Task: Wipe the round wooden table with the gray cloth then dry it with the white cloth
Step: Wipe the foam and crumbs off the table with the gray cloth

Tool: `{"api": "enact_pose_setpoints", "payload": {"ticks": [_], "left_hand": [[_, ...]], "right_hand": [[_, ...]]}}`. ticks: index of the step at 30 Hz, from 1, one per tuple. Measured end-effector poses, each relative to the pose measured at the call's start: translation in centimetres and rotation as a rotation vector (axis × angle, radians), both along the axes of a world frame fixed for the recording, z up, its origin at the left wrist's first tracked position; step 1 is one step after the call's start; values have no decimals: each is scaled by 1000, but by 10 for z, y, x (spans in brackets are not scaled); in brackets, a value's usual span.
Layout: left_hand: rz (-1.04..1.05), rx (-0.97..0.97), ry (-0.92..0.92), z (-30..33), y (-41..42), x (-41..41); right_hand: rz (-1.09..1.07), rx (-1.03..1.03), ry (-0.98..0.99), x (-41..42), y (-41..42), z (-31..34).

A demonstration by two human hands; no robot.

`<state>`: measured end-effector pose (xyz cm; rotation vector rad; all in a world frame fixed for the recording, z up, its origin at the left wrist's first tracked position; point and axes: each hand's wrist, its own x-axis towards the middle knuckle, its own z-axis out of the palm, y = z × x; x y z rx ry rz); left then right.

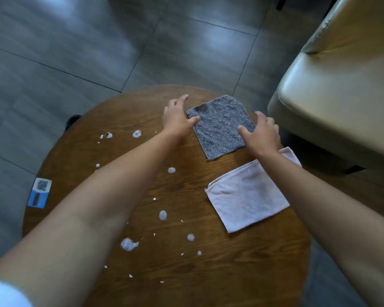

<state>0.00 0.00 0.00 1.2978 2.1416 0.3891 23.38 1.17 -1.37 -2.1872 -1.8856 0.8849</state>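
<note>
The round wooden table (111, 116) fills the lower middle of the view. A gray cloth (220, 127) lies flat at its far right side. My left hand (177, 118) is at the cloth's left edge with its thumb on the fabric and fingers spread. My right hand (262, 134) rests on the cloth's right edge, fingers relaxed. A folded white cloth (246, 196) lies nearer me on the right, partly under my right forearm. Several white foam blobs (129, 244) and crumbs dot the left and middle of the tabletop.
A beige leather chair (333, 85) stands close to the table's right side. A blue and white QR sticker (40, 192) sits on the table's left rim. Gray floor tiles (75, 41) surround the table.
</note>
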Motion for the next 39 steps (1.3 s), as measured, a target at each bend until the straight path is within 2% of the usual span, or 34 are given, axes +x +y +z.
{"api": "enact_pose_setpoints", "payload": {"ticks": [4,6,9,14,18,22,28,30,32,36,39], "left_hand": [[21,-103,-80,-8,8,13],[29,-130,-49,-15,8,17],[28,-124,5,-19,6,16],[47,-119,-63,-16,-2,11],[119,-45,-193,-8,-10,7],[342,17,-539,7,-21,6],[592,95,-866,31,-57,2],[664,103,-937,42,-77,3],[662,73,-1032,55,-99,2],[520,-9,-1180,78,-152,-12],[407,-64,-1113,88,-200,-23]], "right_hand": [[-10,-33,-24,-5,0,-3],[-29,-58,-20,-8,-1,-7],[-49,-74,-6,-10,-3,-11],[-77,-71,76,-13,-5,-11],[-118,-35,266,-14,-9,-1],[-158,-58,466,-18,-15,19],[-555,-189,1180,-29,-38,64],[-620,-247,1336,-33,-47,80],[-559,-348,1442,-37,-61,96],[-442,-480,1495,-51,-99,128],[-360,-574,1552,-63,-129,147]]}}
